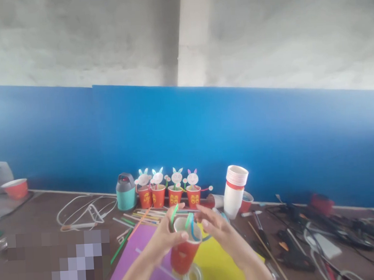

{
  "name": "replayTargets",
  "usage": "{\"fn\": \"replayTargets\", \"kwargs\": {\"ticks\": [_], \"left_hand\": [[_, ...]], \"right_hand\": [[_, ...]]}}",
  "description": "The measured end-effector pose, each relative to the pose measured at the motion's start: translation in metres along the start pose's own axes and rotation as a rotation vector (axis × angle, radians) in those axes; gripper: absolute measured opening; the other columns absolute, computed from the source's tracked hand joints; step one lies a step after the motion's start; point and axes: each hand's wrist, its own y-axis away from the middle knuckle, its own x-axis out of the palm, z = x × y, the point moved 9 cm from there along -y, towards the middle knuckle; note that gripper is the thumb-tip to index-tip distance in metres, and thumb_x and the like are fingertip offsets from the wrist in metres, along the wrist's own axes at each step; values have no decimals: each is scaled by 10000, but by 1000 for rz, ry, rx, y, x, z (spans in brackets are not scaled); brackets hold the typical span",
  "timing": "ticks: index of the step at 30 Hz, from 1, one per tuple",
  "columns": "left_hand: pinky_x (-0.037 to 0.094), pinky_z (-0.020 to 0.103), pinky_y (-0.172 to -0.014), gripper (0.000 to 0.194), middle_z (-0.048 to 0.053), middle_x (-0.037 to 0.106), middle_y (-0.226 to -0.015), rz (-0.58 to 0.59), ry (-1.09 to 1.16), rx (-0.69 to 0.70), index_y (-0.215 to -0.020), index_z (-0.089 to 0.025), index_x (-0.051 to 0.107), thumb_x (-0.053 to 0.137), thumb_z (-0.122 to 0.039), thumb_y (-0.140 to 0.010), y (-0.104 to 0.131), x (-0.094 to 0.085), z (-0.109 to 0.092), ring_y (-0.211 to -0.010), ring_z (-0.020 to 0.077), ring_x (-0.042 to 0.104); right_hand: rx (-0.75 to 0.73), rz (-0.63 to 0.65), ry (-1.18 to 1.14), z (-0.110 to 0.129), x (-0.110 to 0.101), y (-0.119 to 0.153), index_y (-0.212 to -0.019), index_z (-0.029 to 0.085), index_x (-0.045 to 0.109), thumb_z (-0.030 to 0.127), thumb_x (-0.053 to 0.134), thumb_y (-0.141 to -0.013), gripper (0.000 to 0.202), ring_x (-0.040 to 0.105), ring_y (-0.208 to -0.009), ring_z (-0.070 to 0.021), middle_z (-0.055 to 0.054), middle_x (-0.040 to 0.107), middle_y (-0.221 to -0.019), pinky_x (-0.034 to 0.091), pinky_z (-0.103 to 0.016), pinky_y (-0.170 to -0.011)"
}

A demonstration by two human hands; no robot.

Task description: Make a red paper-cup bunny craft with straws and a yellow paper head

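Note:
A red paper cup (184, 255) with a white inside leans in front of me above the coloured sheets. My left hand (165, 236) is closed on the cup, its thumb at the rim and its fingers round the far left side. A light green pipe cleaner (174, 213) stands up by those fingers. Green and blue pipe cleaners (192, 228) bend out of the cup's mouth. Beside the right rim, my right hand (219, 229) has its fingers stretched and apart, close to the blue one; I see nothing gripped in it.
Several red cups with rabbit faces (177, 177) line the blue partition (205, 130), next to a teal container (126, 197). A stack of white cups (235, 191) stands right of them. Purple paper (130, 260), yellow paper (221, 263) and a tape roll (194, 277) lie below; cables (314, 242) clutter the right.

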Motion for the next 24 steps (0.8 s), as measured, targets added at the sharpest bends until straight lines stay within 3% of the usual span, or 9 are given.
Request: {"fn": "replayTargets", "kwargs": {"ticks": [4, 7, 9, 17, 19, 22, 24], "left_hand": [[425, 407, -943, 986, 118, 603, -1216, 64, -151, 47, -1337, -222, 459, 876, -485, -482, 3, 8, -3, -1144, 355, 531], [398, 411, -984, 987, 129, 527, -1322, 44, -235, 97, -1343, -218, 456, 871, -487, -489, 4, 10, -6, -1230, 375, 454], [394, 414, -992, 975, 123, 534, -1317, 28, -246, 102, -1354, -224, 443, 867, -467, -511, 4, 11, -6, -1219, 368, 469], [421, 409, -974, 898, 125, 615, -1221, -31, -266, 93, -1342, -185, 441, 861, -344, -564, 3, 11, -1, -1158, 340, 533], [434, 389, -967, 855, 124, 610, -1235, -70, -280, 98, -1310, -178, 477, 863, -330, -562, 3, 6, -4, -1184, 338, 516], [501, 342, -874, 763, 123, 615, -1230, -188, -251, 39, -1254, -173, 530, 849, -368, -589, 3, -11, -7, -1137, 314, 554], [551, 313, -706, 705, 120, 623, -1211, -301, -210, -91, -1261, -203, 519, 794, -440, -657, 3, -29, -2, -1047, 298, 610]], "right_hand": [[-107, -59, 155, 15, -3, -3, -953, 189, 728, 416, 650, -769, 302, 639, -860, -236, -68, 711, -928, 488, -330, -762], [-175, -146, 253, 25, -2, -2, -700, 172, 700, 365, 638, -763, 212, 581, -707, -193, -25, 656, -701, 448, -306, -696], [-205, -188, 296, 29, -1, -1, -643, 178, 651, 342, 612, -773, 213, 546, -678, -177, -11, 616, -654, 432, -293, -675], [-220, -321, 371, 20, 0, -2, -623, 181, 571, 311, 581, -780, 204, 574, -680, -177, -30, 613, -677, 457, -289, -650], [-181, -274, 383, 14, 1, -5, -726, 169, 625, 336, 564, -807, 196, 604, -726, -186, -49, 654, -752, 469, -288, -659], [-132, -179, 397, 8, -9, -4, -1048, 189, 636, 387, 492, -875, 299, 636, -853, -191, -72, 698, -965, 491, -289, -711], [-89, -112, 461, 3, -19, 1, -947, 208, 680, 360, 507, -867, 244, 645, -806, -186, -56, 724, -903, 485, -291, -700]]}}
